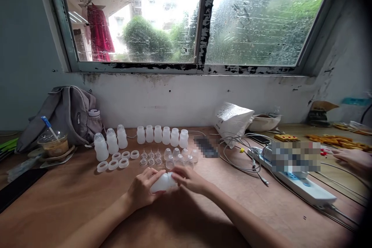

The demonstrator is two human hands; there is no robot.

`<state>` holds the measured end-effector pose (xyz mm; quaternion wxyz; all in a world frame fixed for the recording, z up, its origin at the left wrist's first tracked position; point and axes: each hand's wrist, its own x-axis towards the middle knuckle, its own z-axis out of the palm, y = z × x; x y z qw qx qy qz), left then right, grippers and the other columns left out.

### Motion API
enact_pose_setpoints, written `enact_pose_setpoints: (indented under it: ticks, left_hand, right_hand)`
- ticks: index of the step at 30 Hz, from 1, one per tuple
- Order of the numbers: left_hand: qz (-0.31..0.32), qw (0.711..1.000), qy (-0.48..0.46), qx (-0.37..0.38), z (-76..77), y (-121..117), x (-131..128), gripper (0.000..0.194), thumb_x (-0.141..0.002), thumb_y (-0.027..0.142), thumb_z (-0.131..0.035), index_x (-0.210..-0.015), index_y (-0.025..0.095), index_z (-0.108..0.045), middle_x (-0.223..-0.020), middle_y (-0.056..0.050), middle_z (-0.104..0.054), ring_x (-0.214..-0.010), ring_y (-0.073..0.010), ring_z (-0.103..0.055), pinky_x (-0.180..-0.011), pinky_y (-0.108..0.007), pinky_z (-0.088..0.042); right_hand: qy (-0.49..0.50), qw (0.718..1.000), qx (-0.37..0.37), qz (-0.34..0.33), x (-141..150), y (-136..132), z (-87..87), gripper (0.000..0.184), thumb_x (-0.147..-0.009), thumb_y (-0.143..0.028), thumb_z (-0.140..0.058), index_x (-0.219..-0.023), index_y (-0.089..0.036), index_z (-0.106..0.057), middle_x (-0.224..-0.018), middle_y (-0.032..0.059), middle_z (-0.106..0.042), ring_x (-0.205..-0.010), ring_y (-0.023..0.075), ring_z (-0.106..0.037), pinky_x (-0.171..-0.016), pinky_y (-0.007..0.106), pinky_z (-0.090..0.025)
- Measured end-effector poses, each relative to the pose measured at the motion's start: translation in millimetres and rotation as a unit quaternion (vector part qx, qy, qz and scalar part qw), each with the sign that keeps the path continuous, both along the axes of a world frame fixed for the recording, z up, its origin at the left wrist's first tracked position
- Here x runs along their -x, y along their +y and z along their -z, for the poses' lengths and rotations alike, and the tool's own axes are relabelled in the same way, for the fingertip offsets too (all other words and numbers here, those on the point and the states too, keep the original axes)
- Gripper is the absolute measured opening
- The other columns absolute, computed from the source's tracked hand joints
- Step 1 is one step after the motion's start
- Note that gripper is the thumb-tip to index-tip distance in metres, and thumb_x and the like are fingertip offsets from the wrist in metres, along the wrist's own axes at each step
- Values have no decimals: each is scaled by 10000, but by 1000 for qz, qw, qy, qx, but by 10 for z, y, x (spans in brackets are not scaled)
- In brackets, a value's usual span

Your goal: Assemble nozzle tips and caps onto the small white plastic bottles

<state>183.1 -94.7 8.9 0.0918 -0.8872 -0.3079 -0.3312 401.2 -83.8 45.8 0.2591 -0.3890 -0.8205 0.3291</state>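
A translucent white baby bottle point(160, 184) lies on its side between my hands, just above the table. My left hand point(142, 186) wraps round its body. The fingers of my right hand point(187, 178) close on its neck end, where they hide any ring or cap. Beyond my hands are several clear teats point(150, 154) in two rows, with white collar rings point(123, 166) to their left and clear domed caps point(179, 160) to their right. Several open bottles point(157, 135) stand upright in a row behind. At the left stand 3 capped bottles point(112, 142).
A drink cup with a straw point(54, 145) and a grey backpack point(65, 112) are at the left. At the right lie tangled cables point(236, 164), a white power strip point(308, 190) and a white bag point(232, 120). Another person's hand point(353, 159) rests at the far right.
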Motion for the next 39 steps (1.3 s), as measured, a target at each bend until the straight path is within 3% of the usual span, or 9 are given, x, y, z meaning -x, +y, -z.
enact_pose_setpoints:
  ticks: [2, 5, 8, 11, 14, 17, 22, 26, 39]
  left_hand:
    - [17, 1000, 5, 20, -35, -9, -18, 529, -721, 358, -548, -1206, 200, -406, -951, -76, -574, -847, -201, -547, -722, -322, -489]
    - [31, 997, -7, 64, -88, -32, -26, 528, -715, 359, -552, -1194, 209, -389, -1013, -69, -575, -880, -201, -548, -760, -330, -475]
    - [13, 993, -39, 114, -110, -34, -3, 459, -704, 362, -559, -1117, 220, -416, -1002, -55, -581, -844, -186, -566, -737, -312, -479]
    - [-9, 990, -45, 135, -94, -2, 27, 432, -685, 339, -572, -1075, 218, -432, -974, -51, -588, -834, -188, -576, -728, -312, -482]
    - [-22, 990, -50, 132, -65, 41, 43, 425, -678, 319, -571, -1069, 212, -443, -971, -48, -595, -835, -190, -582, -727, -310, -487]
    - [-29, 990, -58, 124, -51, 68, 46, 409, -687, 312, -561, -1068, 209, -454, -982, -42, -600, -863, -192, -579, -741, -305, -484]
    - [-51, 989, -65, 123, -63, 79, 51, 390, -716, 322, -537, -1080, 209, -455, -995, -50, -596, -878, -196, -576, -730, -300, -485]
    - [-64, 990, -63, 107, -79, 85, 68, 384, -728, 339, -529, -1079, 201, -455, -1006, -62, -593, -898, -209, -575, -737, -309, -486]
    - [-59, 994, -58, 70, -71, 91, 85, 418, -727, 372, -522, -1099, 193, -459, -998, -74, -591, -887, -205, -574, -743, -308, -481]
  right_hand:
    - [8, 1000, 8, 14, -155, 130, -82, 454, -856, -459, -265, -895, -136, -582, -674, 22, -534, -532, 98, -471, -490, 205, -357]
    - [-17, 986, -119, 119, -434, 350, -116, 304, -808, -386, -415, -948, -174, -582, -674, 4, -516, -559, 101, -450, -531, 211, -352]
    - [-96, 971, -151, 160, -626, 504, -36, 293, -737, -267, -515, -1017, -201, -571, -678, 1, -518, -611, 121, -475, -591, 235, -363]
    - [-146, 967, -122, 168, -680, 548, 28, 258, -712, -221, -531, -963, -211, -592, -664, -1, -530, -612, 125, -486, -587, 240, -362]
    - [-135, 967, -106, 186, -681, 522, -33, 154, -698, -240, -556, -832, -183, -607, -629, -1, -532, -583, 120, -479, -554, 238, -362]
    - [-26, 982, -81, 169, -696, 472, -179, 189, -704, -317, -566, -802, -158, -589, -685, 20, -556, -586, 118, -492, -532, 243, -390]
    - [200, 974, 77, 71, -621, 369, -304, 384, -705, -414, -575, -972, -139, -550, -822, 61, -599, -693, 144, -568, -654, 311, -471]
    - [256, 958, 124, 43, -418, 293, -222, 476, -706, -396, -591, -1102, -145, -512, -829, 54, -607, -733, 152, -588, -743, 356, -472]
    - [263, 949, 165, 44, -101, 178, 2, 395, -682, -446, -600, -933, -141, -586, -810, 48, -622, -725, 162, -606, -728, 359, -506]
